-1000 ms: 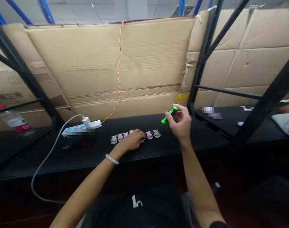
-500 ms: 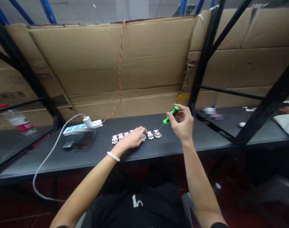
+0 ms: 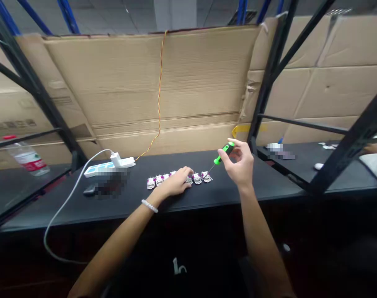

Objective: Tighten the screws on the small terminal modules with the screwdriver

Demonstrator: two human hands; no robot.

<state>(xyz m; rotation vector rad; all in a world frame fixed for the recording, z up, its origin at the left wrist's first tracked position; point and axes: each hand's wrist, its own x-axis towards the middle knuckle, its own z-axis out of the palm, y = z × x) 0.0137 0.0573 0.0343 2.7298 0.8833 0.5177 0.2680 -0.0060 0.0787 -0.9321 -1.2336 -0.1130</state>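
Note:
A row of small white parts with purple bits [image 3: 196,178] runs across the dark tabletop [image 3: 163,200]. My left hand [image 3: 175,182] lies over the middle of that row, its thumb and fingers closed about one of the parts and covering several others. In my right hand [image 3: 240,162] is a screwdriver [image 3: 225,152] with a green and black handle, pinched between thumb and fingers. Its thin shaft slants down to the left, and the tip meets the rightmost part [image 3: 206,177]. What exactly the tip touches is too small to see.
Left of the row are a white power strip [image 3: 126,162] with a plugged-in charger and cable, and a blurred dark object [image 3: 109,184]. A plastic bottle [image 3: 30,159] lies farther left. Black shelf posts [image 3: 270,78] flank the bench; cardboard [image 3: 201,82] stands behind. A person's hand shows far right.
The view has shifted slightly, and the picture's lower part is darker. Both hands, the screwdriver and the row of parts keep nearly the same places relative to each other.

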